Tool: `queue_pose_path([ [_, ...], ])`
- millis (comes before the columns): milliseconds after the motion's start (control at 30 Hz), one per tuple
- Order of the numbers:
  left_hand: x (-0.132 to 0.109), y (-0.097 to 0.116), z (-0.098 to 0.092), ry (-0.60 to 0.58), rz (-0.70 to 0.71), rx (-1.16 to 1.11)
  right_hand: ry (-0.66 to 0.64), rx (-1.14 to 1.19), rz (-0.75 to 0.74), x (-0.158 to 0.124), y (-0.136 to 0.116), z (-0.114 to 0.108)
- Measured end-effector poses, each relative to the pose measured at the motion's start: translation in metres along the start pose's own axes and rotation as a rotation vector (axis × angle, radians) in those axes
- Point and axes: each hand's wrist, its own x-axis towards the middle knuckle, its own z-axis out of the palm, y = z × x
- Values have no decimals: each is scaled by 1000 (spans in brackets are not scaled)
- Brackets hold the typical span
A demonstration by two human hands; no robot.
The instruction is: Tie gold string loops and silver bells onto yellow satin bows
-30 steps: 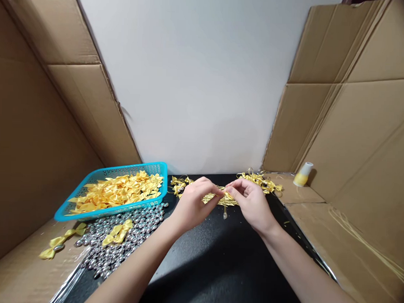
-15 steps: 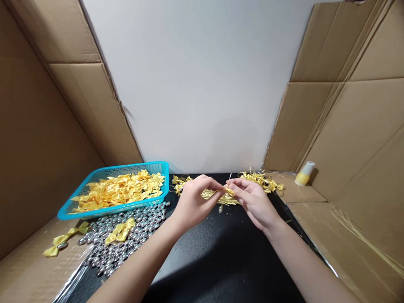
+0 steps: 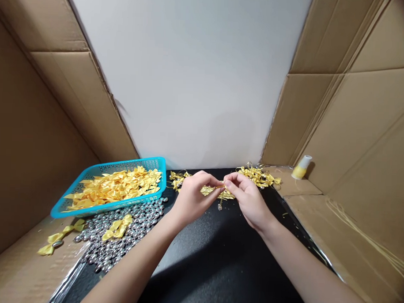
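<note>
1. Left of the hands: a turquoise basket [image 3: 107, 206] heaped with yellow satin bows [image 3: 114, 187]. Right against its front rim, a spill of silver beads [image 3: 133, 224] with a few loose bows lying on top.
2. Just beyond the right hand: a tangled heap of gold-and-yellow pieces [image 3: 259, 176]. Farther right, a yellow thread spool [image 3: 301, 167] upright on cardboard.
3. Under the fingers, partly hidden by them: a bundle of gold strands [image 3: 207, 191].
4. Black tabletop [image 3: 218, 267], cardboard sheets [image 3: 39, 141] leaning on both sides, plain white wall [image 3: 191, 80] behind.
5. Left hand [image 3: 192, 199] and right hand [image 3: 248, 199] held just above the tabletop, fingertips meeting. Both closed in a tight pinch on a thin gold cord [image 3: 223, 187], the other fingers curled.
6. Just below the pinch, between the hands: a small dangling bead [image 3: 220, 207] on that cord.
</note>
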Motion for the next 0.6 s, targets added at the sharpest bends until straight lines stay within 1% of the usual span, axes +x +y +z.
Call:
queue_pose_path([
  [133, -1, -2, 4, -25, 134, 43, 61, 36, -76, -1, 3, 4],
  [233, -1, -5, 6, -48, 194, 11, 49, 92, -97, 0, 2, 2],
  [333, 0, -7, 6, -50, 150, -36, 57, 153, -72, 3, -2, -1],
  [400, 0, -8, 5, -82, 113, -59, 62, 191, -49, 5, -5, -4],
  [500, -1, -8, 6, -135, 92, -72, 24, 199, -22, 6, -10, -8],
  [600, -2, -8, 9, -160, 91, -99, -16, 162, -17, 6, -14, -11],
])
